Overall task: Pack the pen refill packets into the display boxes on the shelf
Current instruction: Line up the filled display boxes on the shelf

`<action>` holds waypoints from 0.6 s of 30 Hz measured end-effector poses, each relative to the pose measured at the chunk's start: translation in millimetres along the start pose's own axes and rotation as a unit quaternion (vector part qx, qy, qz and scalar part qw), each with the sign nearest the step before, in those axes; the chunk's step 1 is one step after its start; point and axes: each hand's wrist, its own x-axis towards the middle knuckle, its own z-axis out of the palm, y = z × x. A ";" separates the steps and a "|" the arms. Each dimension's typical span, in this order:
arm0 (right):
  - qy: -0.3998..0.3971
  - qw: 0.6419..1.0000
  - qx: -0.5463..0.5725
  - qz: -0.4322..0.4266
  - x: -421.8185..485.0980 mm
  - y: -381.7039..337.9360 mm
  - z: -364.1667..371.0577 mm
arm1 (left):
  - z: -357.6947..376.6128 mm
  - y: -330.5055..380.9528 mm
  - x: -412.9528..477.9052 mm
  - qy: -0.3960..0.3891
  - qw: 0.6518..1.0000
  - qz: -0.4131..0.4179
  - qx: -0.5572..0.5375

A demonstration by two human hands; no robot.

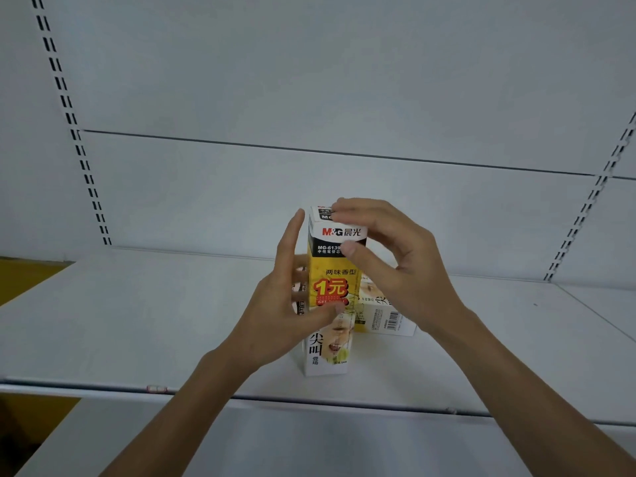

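In the head view, your two hands meet around an M&G display box (335, 270) that stands upright, its long axis vertical and tilted only slightly. It sits squarely between your hands, so neither hand is nearer it than the other. Your left hand (282, 304) grips its lower half from the left: the thumb lies across the printed front, the index finger runs straight up the left edge, and the other fingers are hidden behind. Your right hand (395, 256) pinches the top end, with fingers curled over the cap and the thumb pressed on the black band of the front. The base of the box is below your left wrist, close to the front lip of the white shelf (137, 321). You cannot tell whether it rests there or hangs just above. A second box (389, 316) lies on its side on the shelf just behind and under your right hand. No loose refill packets show. The top end under your right fingers is probably where the box opens, so keep the left hand holding it upright.
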 end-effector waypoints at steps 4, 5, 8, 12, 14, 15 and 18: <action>-0.026 0.999 0.020 0.028 -9.7 -0.9 -0.4 | -1.7 9.3 6.0 0.041 0.997 0.071 0.004; -0.032 0.999 0.022 0.036 -13.0 -2.7 0.1 | -1.1 11.8 7.7 0.053 0.995 0.082 0.009; -0.011 0.992 0.019 0.126 -35.9 -1.8 8.1 | 3.5 17.1 9.1 0.111 0.988 0.100 0.030; -0.045 0.969 -0.090 0.226 -77.0 2.2 28.4 | 5.7 13.0 5.1 0.258 0.965 0.011 -0.044; -0.036 0.965 -0.159 0.207 -85.8 9.5 21.8 | 6.5 4.5 0.2 0.264 0.960 -0.062 -0.073; -0.045 0.962 -0.156 0.218 -85.4 10.8 13.7 | 6.0 -1.5 -3.8 0.255 0.959 -0.095 -0.074; -0.108 0.954 -0.168 0.222 -85.1 18.7 -12.7 | -4.7 -18.6 -18.9 0.188 0.966 -0.147 0.103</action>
